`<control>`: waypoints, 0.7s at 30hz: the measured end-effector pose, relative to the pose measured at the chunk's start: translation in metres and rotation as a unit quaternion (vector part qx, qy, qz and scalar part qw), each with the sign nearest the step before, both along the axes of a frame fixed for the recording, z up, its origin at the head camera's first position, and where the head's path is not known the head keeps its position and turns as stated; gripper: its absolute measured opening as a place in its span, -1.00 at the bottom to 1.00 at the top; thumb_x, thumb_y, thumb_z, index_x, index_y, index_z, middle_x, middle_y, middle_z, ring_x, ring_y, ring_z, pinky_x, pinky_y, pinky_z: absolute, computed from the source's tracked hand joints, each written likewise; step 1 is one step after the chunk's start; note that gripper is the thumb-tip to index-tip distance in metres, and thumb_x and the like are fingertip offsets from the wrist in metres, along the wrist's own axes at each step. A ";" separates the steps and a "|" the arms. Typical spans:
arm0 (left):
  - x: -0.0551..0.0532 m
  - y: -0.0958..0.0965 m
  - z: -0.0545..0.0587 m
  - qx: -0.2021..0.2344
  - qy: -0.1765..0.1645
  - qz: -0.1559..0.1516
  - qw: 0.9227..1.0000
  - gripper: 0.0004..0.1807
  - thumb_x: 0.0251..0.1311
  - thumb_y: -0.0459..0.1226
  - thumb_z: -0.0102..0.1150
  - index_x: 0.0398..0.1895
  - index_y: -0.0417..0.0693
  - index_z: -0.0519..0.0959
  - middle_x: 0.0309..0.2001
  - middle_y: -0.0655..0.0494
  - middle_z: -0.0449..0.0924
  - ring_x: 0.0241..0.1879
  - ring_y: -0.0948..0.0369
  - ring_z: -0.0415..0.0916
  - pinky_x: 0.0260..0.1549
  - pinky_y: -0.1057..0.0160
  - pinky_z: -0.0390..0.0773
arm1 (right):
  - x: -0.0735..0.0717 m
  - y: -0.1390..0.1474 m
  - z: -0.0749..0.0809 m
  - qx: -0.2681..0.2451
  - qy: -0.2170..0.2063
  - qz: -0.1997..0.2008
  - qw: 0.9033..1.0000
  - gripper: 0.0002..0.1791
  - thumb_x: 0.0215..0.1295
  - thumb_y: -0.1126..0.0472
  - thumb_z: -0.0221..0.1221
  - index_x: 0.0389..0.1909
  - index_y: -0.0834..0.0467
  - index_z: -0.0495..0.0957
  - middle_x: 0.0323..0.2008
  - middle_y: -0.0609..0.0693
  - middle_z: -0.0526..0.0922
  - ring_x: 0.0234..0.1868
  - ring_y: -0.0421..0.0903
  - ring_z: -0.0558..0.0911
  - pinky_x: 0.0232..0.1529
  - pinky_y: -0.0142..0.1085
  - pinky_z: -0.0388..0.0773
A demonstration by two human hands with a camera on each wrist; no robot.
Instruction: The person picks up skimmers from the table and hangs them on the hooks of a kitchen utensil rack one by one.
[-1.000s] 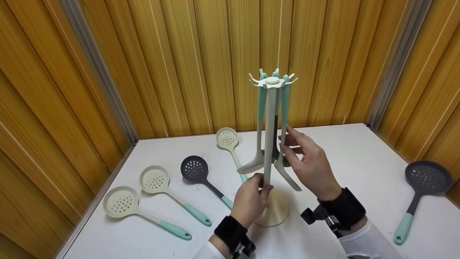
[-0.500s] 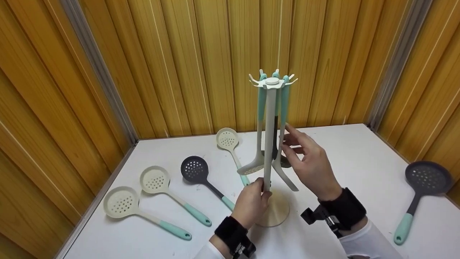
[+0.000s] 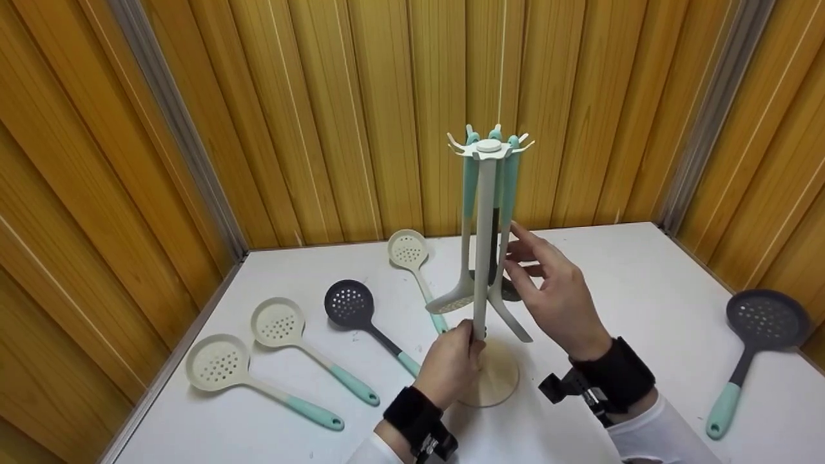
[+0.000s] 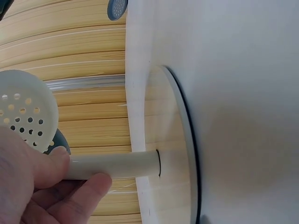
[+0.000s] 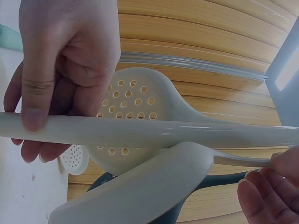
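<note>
A white stand with a hook-rimmed top (image 3: pixel 488 147) rises from a round base (image 3: pixel 496 377). My left hand (image 3: pixel 448 357) grips its pole (image 4: pixel 121 164) low down, thumb and fingers around it. From the hooks hang a cream skimmer (image 3: pixel 451 298), a dark skimmer (image 3: pixel 494 245) at the back, and another cream skimmer (image 3: pixel 509 316) seen edge-on with its face hidden. My right hand (image 3: pixel 554 283) is just right of that last skimmer's neck, fingertips close together at it. In the right wrist view my right fingertips (image 5: pixel 254 186) partly hide the neck.
Lying on the white table (image 3: pixel 619 283) to the left are cream skimmers (image 3: pixel 277 322) (image 3: pixel 217 362) and a dark skimmer (image 3: pixel 349 304); a further cream skimmer (image 3: pixel 408 250) lies behind. A dark skimmer (image 3: pixel 768 319) lies far right. Wood-patterned walls (image 3: pixel 361 116) enclose the table.
The edge-on cream skimmer has shifted left on its hook, out from between my right fingertips, while my right hand stays nearly still. My left hand has slid slightly down the pole.
</note>
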State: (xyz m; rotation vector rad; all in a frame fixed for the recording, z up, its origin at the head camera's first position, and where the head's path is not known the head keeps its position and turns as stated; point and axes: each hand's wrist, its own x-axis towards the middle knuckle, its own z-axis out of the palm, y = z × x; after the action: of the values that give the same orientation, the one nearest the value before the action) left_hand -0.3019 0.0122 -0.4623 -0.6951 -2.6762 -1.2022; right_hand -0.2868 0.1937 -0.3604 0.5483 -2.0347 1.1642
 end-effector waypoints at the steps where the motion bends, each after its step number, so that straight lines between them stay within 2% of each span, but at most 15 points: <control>1: 0.000 -0.001 0.000 0.001 0.001 -0.002 1.000 -0.91 0.57 -0.38 0.24 0.01 -0.12 0.66 -0.14 0.02 0.81 -0.14 0.20 0.76 -0.11 0.18 0.79 | 0.000 0.000 0.000 -0.001 -0.001 0.000 1.000 -0.30 0.46 0.49 0.34 0.58 0.18 0.48 0.09 0.09 0.82 0.08 -0.17 0.77 0.04 -0.59 0.66; 10: -0.004 -0.001 -0.004 0.035 0.014 -0.005 0.999 -0.91 0.54 -0.39 0.26 -0.01 -0.12 0.67 -0.11 -0.01 0.83 -0.17 0.27 0.73 -0.19 0.32 0.74 | -0.001 -0.002 -0.001 -0.004 0.006 -0.014 1.000 -0.29 0.45 0.51 0.33 0.59 0.25 0.44 0.11 0.13 0.81 0.08 -0.21 0.75 0.07 -0.61 0.63; 17: -0.005 0.002 -0.007 0.052 -0.011 0.008 0.999 -0.85 0.56 -0.38 0.27 0.09 -0.14 0.67 -0.07 -0.01 0.84 -0.19 0.31 0.73 -0.26 0.38 0.71 | -0.003 -0.002 -0.003 -0.013 0.002 -0.026 1.000 -0.28 0.48 0.50 0.30 0.62 0.29 0.39 0.27 0.22 0.69 0.23 0.07 0.74 0.17 -0.63 0.60; 21: -0.006 0.002 -0.007 0.059 -0.015 0.019 0.998 -0.82 0.55 -0.38 0.28 0.12 -0.15 0.67 -0.07 0.01 0.84 -0.24 0.35 0.71 -0.27 0.40 0.69 | -0.003 -0.002 -0.003 -0.017 -0.001 -0.035 0.999 -0.30 0.49 0.48 0.30 0.61 0.28 0.39 0.30 0.24 0.66 0.27 0.12 0.71 0.20 -0.63 0.59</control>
State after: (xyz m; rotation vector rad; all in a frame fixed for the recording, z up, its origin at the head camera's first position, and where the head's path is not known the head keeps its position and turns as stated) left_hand -0.3078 0.0143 -0.4695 -0.6100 -2.6036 -1.3579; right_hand -0.2897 0.1916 -0.3629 0.4567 -2.0156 1.1563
